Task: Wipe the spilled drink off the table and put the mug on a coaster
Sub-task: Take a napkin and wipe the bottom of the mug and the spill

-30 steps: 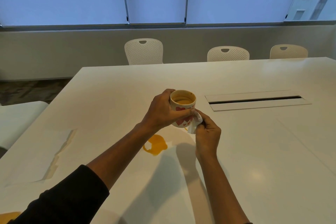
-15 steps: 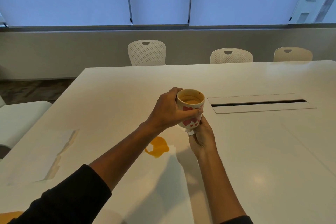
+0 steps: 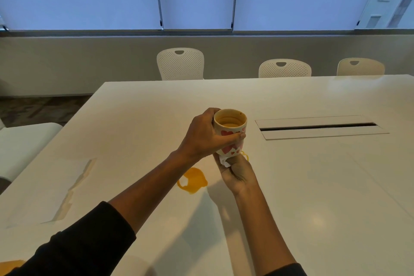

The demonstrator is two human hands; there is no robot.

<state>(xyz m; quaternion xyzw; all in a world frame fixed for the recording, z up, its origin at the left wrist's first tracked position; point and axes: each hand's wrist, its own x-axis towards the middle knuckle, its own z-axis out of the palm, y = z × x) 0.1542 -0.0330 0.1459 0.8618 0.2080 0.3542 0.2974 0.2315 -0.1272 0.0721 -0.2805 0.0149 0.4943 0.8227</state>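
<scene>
My left hand (image 3: 205, 135) holds a white mug (image 3: 230, 129) with red hearts above the white table (image 3: 313, 186); the mug has orange drink inside. My right hand (image 3: 237, 171) is under the mug, shut on a small white tissue (image 3: 224, 161) pressed against the mug's bottom. An orange puddle (image 3: 192, 181) lies on the table just left of my right hand. A thin orange ring of drink (image 3: 246, 155) shows on the table behind my right hand. No coaster is in view.
A cable slot with a lid (image 3: 320, 127) is set in the table to the right of the mug. White paper sheets (image 3: 51, 188) lie at the left. An orange patch (image 3: 10, 265) shows at the bottom left corner. Three white chairs (image 3: 180, 64) stand along the far edge.
My right hand has slid with the tissue from the mug's side to beneath its bottom. The mug stays lifted in my left hand.
</scene>
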